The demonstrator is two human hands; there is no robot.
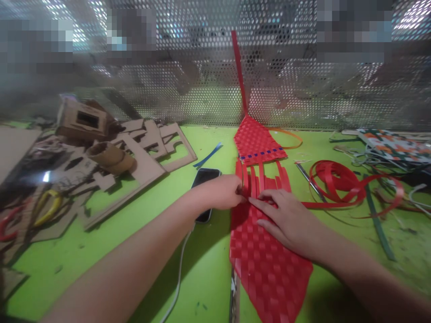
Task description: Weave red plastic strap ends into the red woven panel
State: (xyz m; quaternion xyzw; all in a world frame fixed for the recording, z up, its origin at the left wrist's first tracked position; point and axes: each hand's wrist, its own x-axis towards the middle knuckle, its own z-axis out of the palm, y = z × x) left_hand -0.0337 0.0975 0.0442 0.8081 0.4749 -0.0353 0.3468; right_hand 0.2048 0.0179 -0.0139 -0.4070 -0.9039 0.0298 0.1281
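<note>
A red woven mat of flat plastic strips lies on the green table in front of me. Loose red strips join its upper edge to a smaller red woven piece with a blue band. My left hand is closed in a pinch at the mat's upper left, on a red strip; its fingertips are partly hidden. My right hand lies over the mat's upper right, fingers stretched out and apart, the fingertips touching the weave close to my left fingers.
A phone with a white cable lies beneath my left forearm. Cardboard pieces and yellow-handled scissors are on the left. To the right are a coil of red strip and a pen. A perforated metal screen stands behind.
</note>
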